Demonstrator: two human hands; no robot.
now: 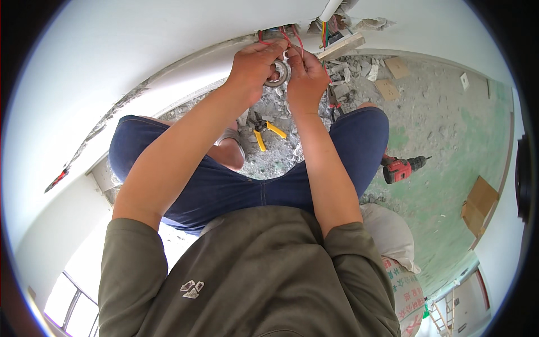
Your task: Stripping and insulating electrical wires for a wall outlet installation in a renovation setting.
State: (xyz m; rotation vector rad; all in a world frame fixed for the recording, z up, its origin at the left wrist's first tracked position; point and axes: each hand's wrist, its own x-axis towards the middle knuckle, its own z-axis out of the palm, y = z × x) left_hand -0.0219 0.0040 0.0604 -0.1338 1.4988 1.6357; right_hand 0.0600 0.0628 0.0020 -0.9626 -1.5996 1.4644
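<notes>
Both my hands meet at the low wall opening, where red wires come out. The fingertips of my left hand are pinched on a red wire. A roll of grey-white tape hangs between the hands, one fingertip showing through its ring. From the roll a short strip of tape runs up to my right hand, which is closed with thumb and forefinger pressed together at the wire. The exact contact at the fingertips is partly hidden.
Yellow-handled wire strippers lie on rubble between my legs. Pliers stand by my right knee, beside a red drill. More coloured wires hang near a pale board. Cardboard and full sacks lie at right.
</notes>
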